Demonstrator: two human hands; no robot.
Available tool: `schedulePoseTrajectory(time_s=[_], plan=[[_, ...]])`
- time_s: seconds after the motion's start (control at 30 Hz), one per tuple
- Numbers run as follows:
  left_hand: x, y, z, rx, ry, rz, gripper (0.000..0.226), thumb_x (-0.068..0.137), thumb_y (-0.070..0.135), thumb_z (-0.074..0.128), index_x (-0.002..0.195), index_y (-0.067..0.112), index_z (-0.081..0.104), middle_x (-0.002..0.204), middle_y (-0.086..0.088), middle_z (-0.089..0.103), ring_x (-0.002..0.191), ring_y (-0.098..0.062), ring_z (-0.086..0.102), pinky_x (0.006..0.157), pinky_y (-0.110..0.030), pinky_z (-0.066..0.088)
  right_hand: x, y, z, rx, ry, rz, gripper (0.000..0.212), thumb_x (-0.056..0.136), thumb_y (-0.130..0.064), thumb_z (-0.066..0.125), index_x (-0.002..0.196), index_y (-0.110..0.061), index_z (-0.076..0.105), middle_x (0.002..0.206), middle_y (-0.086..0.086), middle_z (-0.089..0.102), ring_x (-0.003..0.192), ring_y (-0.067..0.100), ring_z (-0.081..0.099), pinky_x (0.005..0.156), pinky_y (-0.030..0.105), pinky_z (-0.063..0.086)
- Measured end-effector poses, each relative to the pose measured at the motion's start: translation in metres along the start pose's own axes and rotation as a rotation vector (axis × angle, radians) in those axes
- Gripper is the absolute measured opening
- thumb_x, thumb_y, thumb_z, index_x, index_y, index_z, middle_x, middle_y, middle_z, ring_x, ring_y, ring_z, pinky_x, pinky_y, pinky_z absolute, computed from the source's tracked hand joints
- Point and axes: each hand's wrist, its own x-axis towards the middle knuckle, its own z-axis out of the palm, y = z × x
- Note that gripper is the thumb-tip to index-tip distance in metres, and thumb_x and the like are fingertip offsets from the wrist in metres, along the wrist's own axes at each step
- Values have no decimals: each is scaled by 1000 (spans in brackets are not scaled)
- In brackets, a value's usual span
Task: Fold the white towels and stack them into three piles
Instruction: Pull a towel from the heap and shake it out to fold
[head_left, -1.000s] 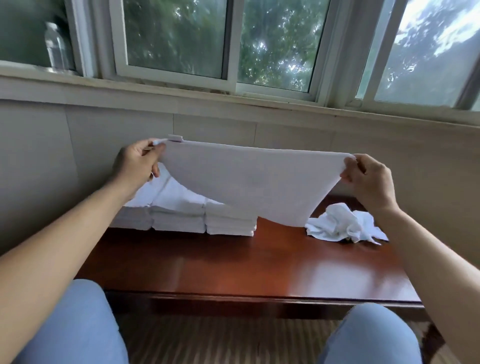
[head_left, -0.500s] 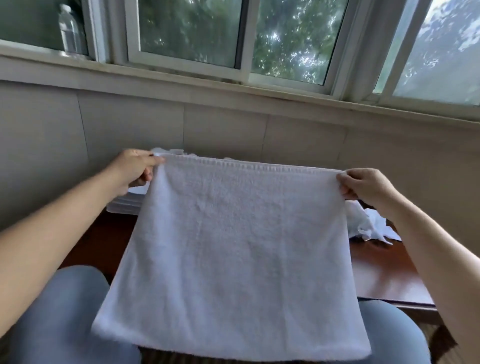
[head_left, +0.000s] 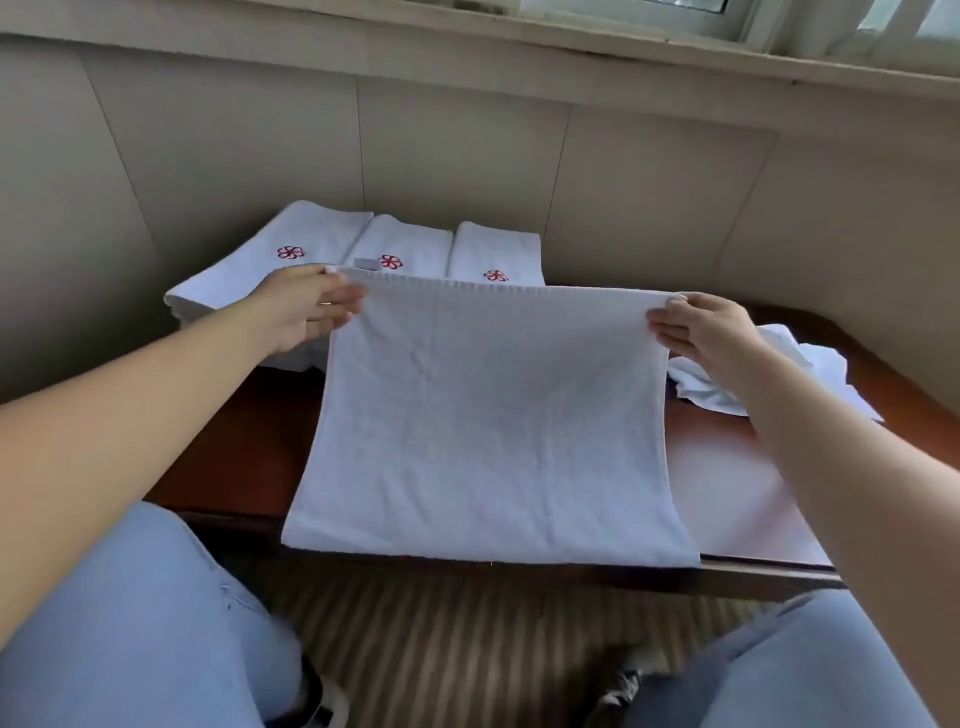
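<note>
Since half a second ago the towel has come down from hanging in the air to lie spread on the table. The left hand pinches its far left corner, the right hand its far right. Behind, three piles show red flower emblems; no writing is readable.

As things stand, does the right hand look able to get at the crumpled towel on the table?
Probably yes, but not freely: the right hand is pinching a corner of the spread towel. The crumpled towel lies just beyond it, uncovered, so it would need to let go first.
</note>
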Motion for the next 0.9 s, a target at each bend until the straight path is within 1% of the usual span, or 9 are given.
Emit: schedulePoseTrajectory(time_s=[0.17,0.23,0.3,0.37,0.47,0.57,0.67,0.77,0.9], plan=[[4,-4,0,-26,-46,-38,29,100,19,65,128,17,62,112,-5,77,100,-20,75,74,-27,58,-2,6,-4,119,-6,74,8,104,-14,56,103,-13,64,113,12,74,106,22,73,92,30,57],[1,-7,-8,27,-59,-63,28,99,19,65,128,18,64,114,-4,77,93,-17,72,69,-24,55,-6,11,-11,127,-34,131,9,102,-16,59,108,-11,64,110,12,76,103,22,74,84,28,59],[-5,-11,-19,93,-90,-117,26,95,23,70,121,21,69,115,-4,76,85,-13,66,62,-21,51,-15,18,-20,102,-85,213,24,99,-28,66,114,-10,63,105,10,78,97,19,76,71,25,61],[-16,-14,-29,154,-135,-184,30,82,37,81,109,23,77,112,-2,77,83,-11,64,58,-20,49,-23,26,-29,24,-121,276,36,94,-41,71,113,-11,62,99,9,79,90,18,77,64,24,61],[-34,-22,-43,250,-189,-232,41,67,50,88,97,23,83,101,-1,76,77,-9,65,53,-19,49,-36,38,-40,-183,-138,325,37,92,-36,74,114,-7,69,94,10,79,83,19,78,61,23,61],[-54,-37,-55,451,-275,-284,35,73,46,88,98,22,82,94,-3,76,71,-7,66,55,-21,52,-51,51,-47,-416,-212,357,29,90,-28,77,108,-6,72,91,11,79,82,20,78,61,25,59],[-72,-57,-54,670,-375,-372,25,85,39,81,97,17,81,99,-8,77,72,-10,65,62,-24,53,-66,69,-50,-593,-290,357,21,90,-24,77,101,-7,74,88,10,79,80,21,78,64,27,60],[-83,-73,-46,796,-396,-403,24,91,36,75,93,13,81,96,-10,77,70,-11,63,67,-25,54,-77,86,-50,-665,-341,343,19,89,-18,78,99,-3,74,86,11,79,81,22,78,65,27,60],[-87,-77,-44,845,-390,-422,24,92,35,74,91,13,82,94,-9,78,71,-12,64,71,-26,56,-79,98,-49,-706,-348,340,20,86,-17,81,98,-3,73,84,10,79,80,20,78,67,27,59]])
